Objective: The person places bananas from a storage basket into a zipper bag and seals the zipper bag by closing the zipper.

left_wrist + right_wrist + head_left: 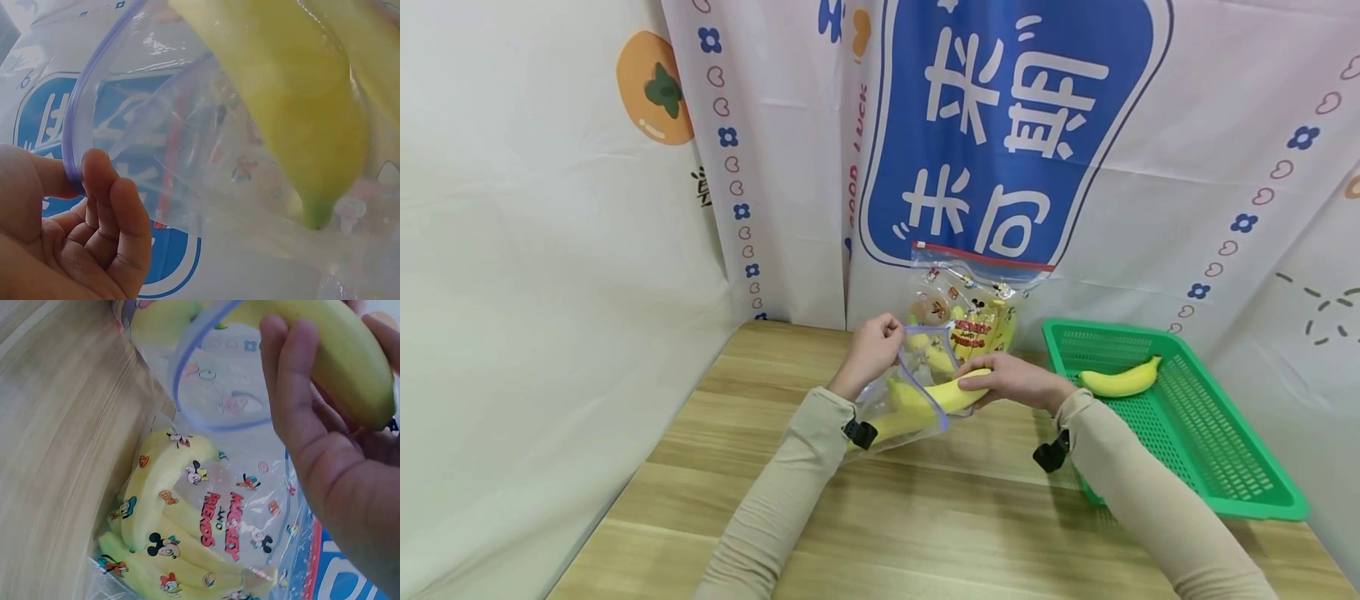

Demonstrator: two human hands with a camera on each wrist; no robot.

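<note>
My left hand pinches the purple edge of a clear zip bag between thumb and fingers. The bag's mouth gapes toward my right hand, which grips a yellow banana. Part of that banana is inside the mouth; its other end sticks out under my right fingers. Deeper in the bag lies another banana, seen through the plastic. In the right wrist view, fingers and thumb lie on either side of the held banana.
Behind the hands, a red-zip cartoon bag holding several bananas leans against the printed curtain. To the right, a green basket has one banana in it. Everything stands on a wooden table.
</note>
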